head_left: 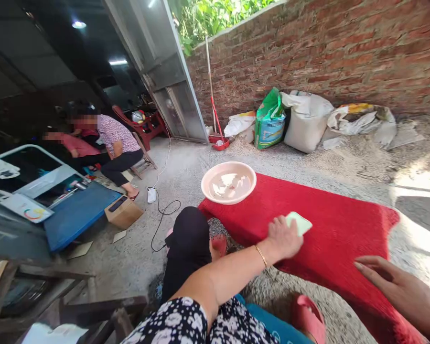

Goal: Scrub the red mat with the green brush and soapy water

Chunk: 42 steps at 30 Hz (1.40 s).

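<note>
My left hand (pixel 284 237), with a gold bracelet at the wrist, is closed round a pale green flat piece (pixel 299 223) with rounded corners. Its exact kind does not show. Hand and piece are over the middle of a red plush mat (pixel 329 210) spread on the ground. At the lower right, my right hand (pixel 397 289) is above the mat's near edge, its fingers stretched out and nothing in them. On the mat's far left corner stands a pale pink basin (pixel 229 198) with water in it.
Sacks, among them a green and blue bag (pixel 270 125) and a white sack (pixel 306 122), lean by the brick wall (pixel 344 62). Left are a cable (pixel 161 210), a cardboard box (pixel 125 213), a blue-topped cart (pixel 82 215) and two seated people (pixel 118 131).
</note>
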Each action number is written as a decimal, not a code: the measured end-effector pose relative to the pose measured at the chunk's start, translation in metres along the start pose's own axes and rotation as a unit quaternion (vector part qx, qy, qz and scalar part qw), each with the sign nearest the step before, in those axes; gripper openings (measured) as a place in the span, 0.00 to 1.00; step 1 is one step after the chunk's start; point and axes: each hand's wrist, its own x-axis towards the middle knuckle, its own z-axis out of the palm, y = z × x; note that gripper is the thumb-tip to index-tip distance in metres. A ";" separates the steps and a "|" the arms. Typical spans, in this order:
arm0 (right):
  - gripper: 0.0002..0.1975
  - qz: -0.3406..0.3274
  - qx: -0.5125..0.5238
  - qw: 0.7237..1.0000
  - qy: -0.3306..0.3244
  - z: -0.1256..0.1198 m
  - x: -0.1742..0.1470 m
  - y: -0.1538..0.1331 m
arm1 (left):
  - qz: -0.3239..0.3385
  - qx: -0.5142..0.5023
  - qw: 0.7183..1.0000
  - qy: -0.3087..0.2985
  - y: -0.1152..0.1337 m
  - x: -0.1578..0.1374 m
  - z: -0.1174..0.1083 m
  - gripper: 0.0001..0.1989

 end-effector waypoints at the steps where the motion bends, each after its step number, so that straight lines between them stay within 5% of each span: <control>1: 0.22 0.009 0.013 0.999 -0.028 -0.001 0.002 -0.009 | 0.051 -0.014 0.998 -0.018 0.013 -0.010 0.003 0.26; 5: 0.22 0.025 0.030 0.998 -0.056 -0.004 0.006 -0.031 | 0.110 -0.048 0.992 -0.036 0.026 -0.028 -0.005 0.28; 13: 0.20 0.001 0.025 0.998 -0.058 -0.007 0.006 -0.054 | -0.146 0.036 0.988 0.033 -0.092 -0.011 -0.044 0.26; 16: 0.20 -0.003 0.025 0.997 -0.068 -0.008 0.006 -0.061 | -0.190 0.054 0.980 0.037 -0.108 -0.007 -0.038 0.27; 20: 0.20 -0.005 0.020 0.997 -0.071 -0.006 0.007 -0.057 | -0.159 0.041 0.986 0.027 -0.076 -0.005 -0.020 0.28; 26: 0.21 -0.013 0.014 0.998 -0.060 -0.004 0.009 -0.054 | 0.060 -0.044 0.996 -0.055 -0.009 -0.024 -0.012 0.26; 28: 0.21 -0.015 0.015 0.998 -0.059 -0.004 0.009 -0.056 | 0.051 -0.052 0.996 -0.047 -0.013 -0.026 -0.019 0.26; 36: 0.18 -0.024 0.005 0.998 -0.058 -0.001 0.009 -0.057 | -0.182 0.036 0.982 0.026 -0.088 0.006 -0.036 0.27; 39: 0.18 -0.031 0.013 0.997 -0.063 -0.002 0.009 -0.061 | -0.155 0.033 0.987 0.022 -0.067 0.008 -0.021 0.28; 42: 0.17 -0.029 0.006 0.998 -0.062 -0.003 0.011 -0.066 | -0.014 0.009 1.000 -0.019 -0.024 -0.007 -0.007 0.28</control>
